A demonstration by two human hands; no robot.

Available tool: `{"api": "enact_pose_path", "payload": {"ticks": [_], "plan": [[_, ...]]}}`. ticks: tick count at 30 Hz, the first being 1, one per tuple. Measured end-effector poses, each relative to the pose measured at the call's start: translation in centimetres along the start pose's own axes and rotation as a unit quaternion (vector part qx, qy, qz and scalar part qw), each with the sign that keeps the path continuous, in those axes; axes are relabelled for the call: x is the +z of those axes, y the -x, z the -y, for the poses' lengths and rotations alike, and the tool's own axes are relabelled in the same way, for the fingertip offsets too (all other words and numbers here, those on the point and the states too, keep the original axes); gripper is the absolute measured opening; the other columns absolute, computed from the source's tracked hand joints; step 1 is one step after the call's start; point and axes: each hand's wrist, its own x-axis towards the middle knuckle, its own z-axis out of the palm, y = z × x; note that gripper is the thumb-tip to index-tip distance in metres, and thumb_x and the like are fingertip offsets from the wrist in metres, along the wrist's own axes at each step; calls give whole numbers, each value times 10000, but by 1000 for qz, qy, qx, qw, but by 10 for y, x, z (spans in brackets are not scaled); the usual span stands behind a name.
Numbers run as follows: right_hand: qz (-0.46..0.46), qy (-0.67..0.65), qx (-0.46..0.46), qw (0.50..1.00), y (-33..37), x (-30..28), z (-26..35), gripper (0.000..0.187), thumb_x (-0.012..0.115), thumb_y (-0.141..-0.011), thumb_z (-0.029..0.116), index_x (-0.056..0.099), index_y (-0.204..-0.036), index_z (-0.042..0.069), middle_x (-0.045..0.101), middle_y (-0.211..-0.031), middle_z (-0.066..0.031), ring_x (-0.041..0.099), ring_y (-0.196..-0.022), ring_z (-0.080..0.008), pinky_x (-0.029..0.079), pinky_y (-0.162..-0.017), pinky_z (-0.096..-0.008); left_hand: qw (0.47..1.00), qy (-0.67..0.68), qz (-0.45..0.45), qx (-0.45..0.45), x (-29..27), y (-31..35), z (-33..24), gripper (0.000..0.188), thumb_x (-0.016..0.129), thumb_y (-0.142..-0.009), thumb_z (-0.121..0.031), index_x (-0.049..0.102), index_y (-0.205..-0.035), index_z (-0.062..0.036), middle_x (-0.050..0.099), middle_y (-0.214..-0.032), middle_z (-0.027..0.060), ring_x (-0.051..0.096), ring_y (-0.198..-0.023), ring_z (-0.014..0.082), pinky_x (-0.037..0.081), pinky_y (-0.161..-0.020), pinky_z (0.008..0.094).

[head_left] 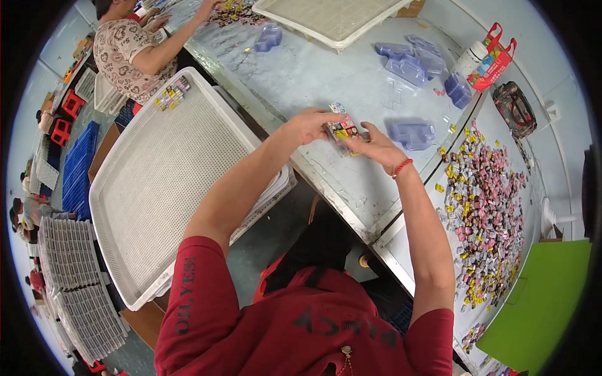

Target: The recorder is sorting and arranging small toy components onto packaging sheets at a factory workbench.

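Over the near edge of the table, my left hand [306,127] grips the left side of a clear plastic tray filled with small wrapped sweets [343,127]. The sweets in it are pink, yellow, white and dark. My right hand [380,151], with a red cord at the wrist, closes on the tray's right side, its thumb raised and its fingers along the near edge. Part of the tray is hidden by the fingers. Just right of this hand lies an unfilled bluish clear tray [412,134].
A large white perforated tray [169,169] stands at my left, with filled packs [172,94] at its far end. Loose wrapped sweets [486,213] cover the table at right. More clear trays [411,62] lie farther back. A co-worker [128,56] sits at far left.
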Motion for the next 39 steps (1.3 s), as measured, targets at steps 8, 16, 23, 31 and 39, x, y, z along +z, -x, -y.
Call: {"api": "enact_pose_path", "payload": {"ticks": [8, 16, 23, 31, 39], "plan": [[129, -320, 13, 939, 17, 6, 12, 551, 610, -921, 399, 475, -1293, 16, 618, -1108, -52, 615, -905, -119, 525, -740, -281, 994, -61, 86, -25, 22, 27, -21, 406, 632, -910, -238, 551, -1214, 19, 622, -1161, 104, 606, -1057, 195, 477, -943, 355], [31, -361, -37, 931, 26, 37, 9, 514, 613, -934, 310, 439, -1319, 17, 621, -1067, -36, 620, -891, -124, 535, -733, -291, 990, 128, 61, 7, 40, 84, -5, 575, 604, -913, -432, 498, -1266, 10, 596, -1199, 116, 596, -1080, 205, 470, -959, 371], [-45, -373, -71, 924, 31, 79, 26, 425, 587, -954, 288, 467, -1279, 41, 606, -1066, -37, 601, -916, -127, 514, -755, -297, 993, 71, -56, 73, 42, 116, 9, 584, 693, -865, -354, 502, -1235, 55, 597, -1146, 125, 615, -996, 201, 511, -858, 334], [7, -294, -28, 955, 44, 136, 100, 721, 636, -904, 407, 322, -1414, 6, 483, -1245, -79, 502, -1032, -178, 472, -806, -335, 990, 53, -81, 101, -56, 177, -29, 519, 647, -896, -342, 549, -1209, 60, 639, -1114, 145, 644, -993, 226, 526, -862, 363], [28, -298, -25, 954, 27, 152, 73, 619, 612, -934, 294, 324, -1402, 8, 491, -1162, -61, 515, -986, -169, 494, -778, -331, 912, 216, -249, 243, -275, 228, -22, 441, 712, -841, -343, 575, -1136, -45, 646, -974, 68, 643, -898, 217, 559, -786, 408]]}}
